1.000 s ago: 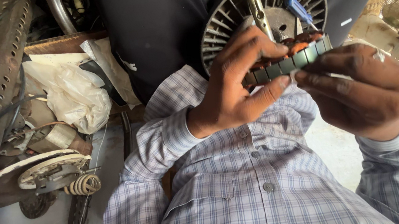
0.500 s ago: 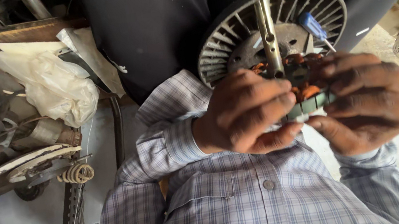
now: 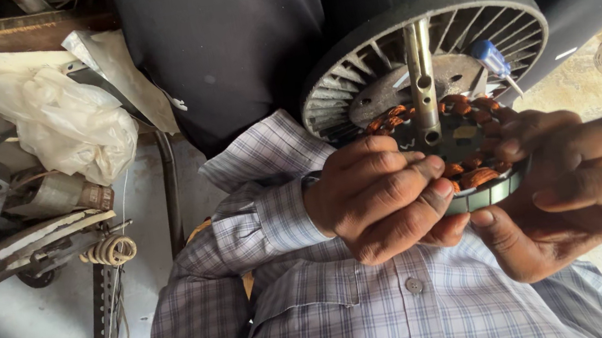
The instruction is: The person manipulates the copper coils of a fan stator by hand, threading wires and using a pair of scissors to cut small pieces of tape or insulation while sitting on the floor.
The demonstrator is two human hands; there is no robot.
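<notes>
Left hand [image 3: 388, 196] closed around left side of motor stator [image 3: 466, 156], fingers curled over its copper coils. Right hand [image 3: 567, 193] gripping stator's right side and rim, thumb under metal edge. Stator held in front of chest, above checked shirt [image 3: 354, 312], pressed against ribbed round fan housing [image 3: 419, 56]. Metal shaft [image 3: 423, 79] stands up through stator centre. Blue-handled screwdriver [image 3: 493, 62] lies on housing, right of shaft. Crumpled plastic bag [image 3: 63, 121] well apart at left, wire coil [image 3: 110, 251] below it.
</notes>
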